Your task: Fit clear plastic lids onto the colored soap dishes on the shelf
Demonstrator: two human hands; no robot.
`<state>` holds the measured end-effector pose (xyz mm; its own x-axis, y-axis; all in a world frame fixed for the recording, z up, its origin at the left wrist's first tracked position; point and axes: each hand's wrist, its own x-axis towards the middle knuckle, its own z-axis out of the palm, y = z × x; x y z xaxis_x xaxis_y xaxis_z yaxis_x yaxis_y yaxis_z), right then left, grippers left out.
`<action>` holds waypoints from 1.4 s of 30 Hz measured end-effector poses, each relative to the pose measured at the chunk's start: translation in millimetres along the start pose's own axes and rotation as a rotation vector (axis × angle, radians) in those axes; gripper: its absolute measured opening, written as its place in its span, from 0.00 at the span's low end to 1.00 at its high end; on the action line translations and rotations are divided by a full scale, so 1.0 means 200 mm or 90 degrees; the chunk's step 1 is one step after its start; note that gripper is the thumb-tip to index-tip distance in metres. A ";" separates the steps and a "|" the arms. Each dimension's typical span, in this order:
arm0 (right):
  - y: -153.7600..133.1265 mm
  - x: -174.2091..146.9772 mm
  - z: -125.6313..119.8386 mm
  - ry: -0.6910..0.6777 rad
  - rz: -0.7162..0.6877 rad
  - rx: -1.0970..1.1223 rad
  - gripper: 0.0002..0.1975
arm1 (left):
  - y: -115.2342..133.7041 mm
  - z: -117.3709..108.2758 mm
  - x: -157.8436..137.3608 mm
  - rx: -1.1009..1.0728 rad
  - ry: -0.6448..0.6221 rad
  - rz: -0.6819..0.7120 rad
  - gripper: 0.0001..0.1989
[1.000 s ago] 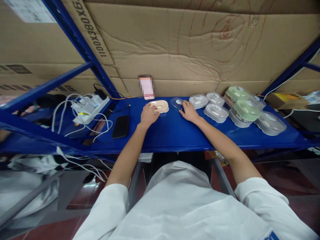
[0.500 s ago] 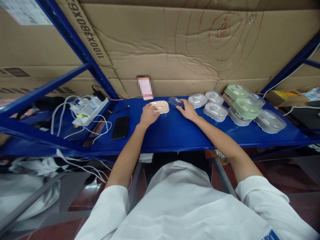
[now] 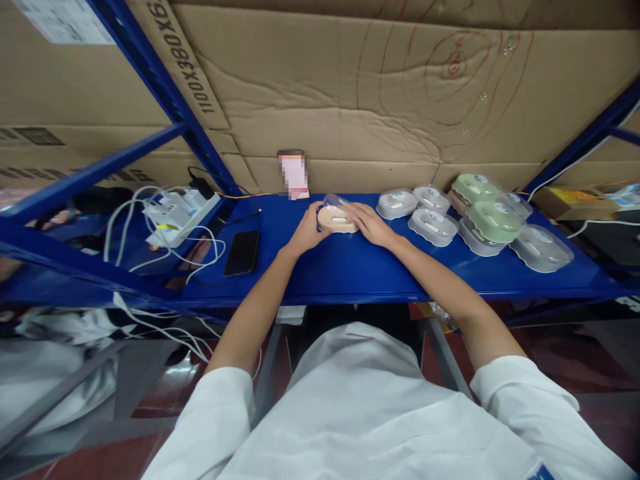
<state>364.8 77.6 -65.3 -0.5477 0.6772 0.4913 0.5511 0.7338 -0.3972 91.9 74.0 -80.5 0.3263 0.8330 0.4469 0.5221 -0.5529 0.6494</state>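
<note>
A beige oval box [image 3: 332,222] with a small pale bar on top sits on the blue shelf in front of me. My left hand [image 3: 303,233] grips its left end, thumb at the near side. A clear plastic cover [image 3: 336,201] is tilted over the box, its far edge raised. My right hand [image 3: 371,225] holds the cover's right side, fingers pressed along it. Whether the cover touches the box all round, I cannot tell. Right of that hand stand covered pale grey boxes [image 3: 433,225] of similar shape.
Farther right, green covered boxes [image 3: 496,219] are stacked on others. A black phone [image 3: 241,253] lies at the left, near a white power strip [image 3: 183,220] with tangled cables. Another phone [image 3: 294,175] with a blurred screen leans against the cardboard wall [image 3: 320,80].
My right hand has brought the clear cover leftward from the shelf onto the beige box. The box has shifted slightly right, and my left hand has moved from its top to its left end.
</note>
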 end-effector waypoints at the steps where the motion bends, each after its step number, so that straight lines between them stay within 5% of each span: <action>1: 0.01 0.00 0.00 0.000 -0.002 0.000 0.35 | -0.01 0.00 0.00 -0.025 0.009 -0.004 0.44; 11: -0.01 -0.02 0.03 -0.004 0.004 0.009 0.36 | -0.03 0.01 0.01 -0.061 0.021 -0.042 0.37; 19: -0.05 -0.01 0.02 -0.036 -0.042 -0.041 0.31 | -0.06 0.01 0.02 -0.062 0.016 -0.057 0.47; 33: -0.08 0.00 0.01 -0.075 -0.065 -0.088 0.28 | -0.03 0.00 0.01 0.028 0.019 -0.007 0.35; 39: -0.08 0.01 -0.10 -0.062 -0.003 -0.065 0.35 | 0.02 -0.01 0.00 0.059 0.023 0.011 0.35; 42: -0.03 0.00 -0.23 0.025 0.124 -0.155 0.32 | 0.04 -0.02 -0.01 0.080 0.023 0.033 0.39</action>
<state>390.5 69.7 -27.7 -0.3954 0.7974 0.4558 0.7800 0.5536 -0.2919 93.5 68.2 -73.3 0.3283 0.8009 0.5008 0.6002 -0.5863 0.5441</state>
